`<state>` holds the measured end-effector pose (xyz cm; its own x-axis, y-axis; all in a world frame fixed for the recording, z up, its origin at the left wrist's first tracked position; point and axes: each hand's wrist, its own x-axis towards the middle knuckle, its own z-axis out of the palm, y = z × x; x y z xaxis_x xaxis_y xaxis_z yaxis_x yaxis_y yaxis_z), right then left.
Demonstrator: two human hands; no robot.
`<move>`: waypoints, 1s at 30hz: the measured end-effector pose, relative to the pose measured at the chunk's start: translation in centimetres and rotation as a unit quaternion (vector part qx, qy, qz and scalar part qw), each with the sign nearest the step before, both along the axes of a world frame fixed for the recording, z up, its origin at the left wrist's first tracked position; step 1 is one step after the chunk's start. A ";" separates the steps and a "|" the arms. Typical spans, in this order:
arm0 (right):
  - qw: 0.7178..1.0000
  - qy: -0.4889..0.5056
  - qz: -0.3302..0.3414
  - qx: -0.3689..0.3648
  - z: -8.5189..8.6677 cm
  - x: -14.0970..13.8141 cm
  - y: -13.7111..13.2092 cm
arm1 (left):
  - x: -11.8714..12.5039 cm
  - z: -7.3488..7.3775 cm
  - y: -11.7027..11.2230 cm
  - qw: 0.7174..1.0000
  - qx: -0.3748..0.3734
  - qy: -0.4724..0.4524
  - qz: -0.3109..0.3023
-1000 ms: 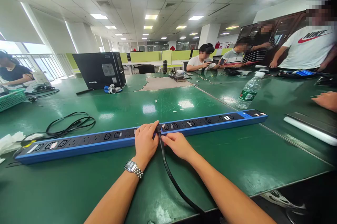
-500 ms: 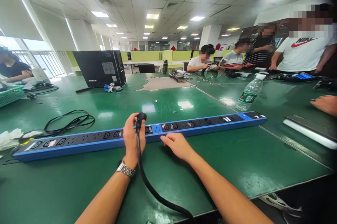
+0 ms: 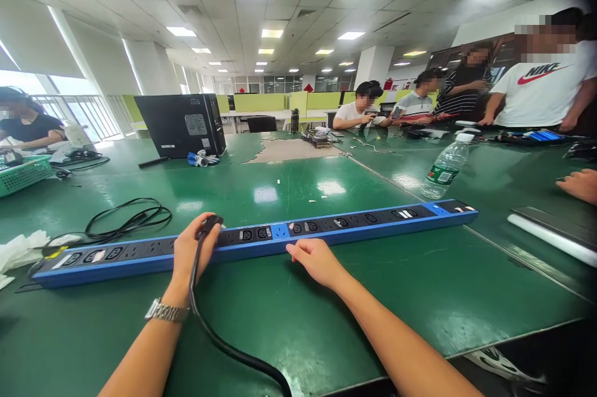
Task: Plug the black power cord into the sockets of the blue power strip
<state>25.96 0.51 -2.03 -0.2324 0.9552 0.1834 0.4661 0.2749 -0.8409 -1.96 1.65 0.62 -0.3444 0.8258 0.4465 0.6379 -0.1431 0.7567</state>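
A long blue power strip (image 3: pixel 261 251) with a black face and several sockets lies across the green table. My left hand (image 3: pixel 189 257) is closed around a black power plug (image 3: pixel 212 221), held over the left part of the strip. From the plug a thick black cable (image 3: pixel 219 342) runs down toward the table's near edge. My right hand (image 3: pixel 317 263) has its fingers curled in, with nothing seen in them. Its fingertips are at the strip's front side, near the middle; whether they touch it I cannot tell.
A coiled thin black cable (image 3: pixel 135 220) and white tissue (image 3: pixel 23 251) lie left. Behind the strip stand a tilted-looking water bottle (image 3: pixel 445 167) and a black computer case (image 3: pixel 180 126). Another person's hand (image 3: pixel 578 185) rests at the right, by a dark, white-edged object (image 3: pixel 555 235).
My left hand has moved left along the strip with the plug, lowering it and tilting it to the right. The cable has swung left with it. My right hand stays about where it was.
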 end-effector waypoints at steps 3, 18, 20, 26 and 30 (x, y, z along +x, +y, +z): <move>1.000 -0.002 0.000 0.000 0.1 0.0 -0.1 | 0.3 -0.1 -0.3 0.998 -0.026 0.056 -0.023; 1.000 0.002 0.004 0.002 -0.1 0.0 0.0 | 0.2 0.7 -0.6 0.965 -0.018 0.251 -0.074; 1.000 0.001 0.004 0.002 0.0 0.0 -0.1 | 0.4 0.8 -0.8 0.960 -0.017 0.265 -0.082; 1.000 -0.009 0.001 0.005 0.0 -0.1 -0.1 | 0.7 0.9 -0.9 0.961 -0.030 0.265 -0.072; 1.000 -0.007 -0.003 0.002 -0.1 -0.1 -0.1 | 0.7 0.4 -0.7 0.970 -0.032 0.225 -0.084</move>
<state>25.85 0.45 -2.14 -0.2295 0.9556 0.1848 0.4799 0.2763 -0.8327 -1.26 0.93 1.07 0.0147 0.8842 0.4669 0.8776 -0.2352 0.4177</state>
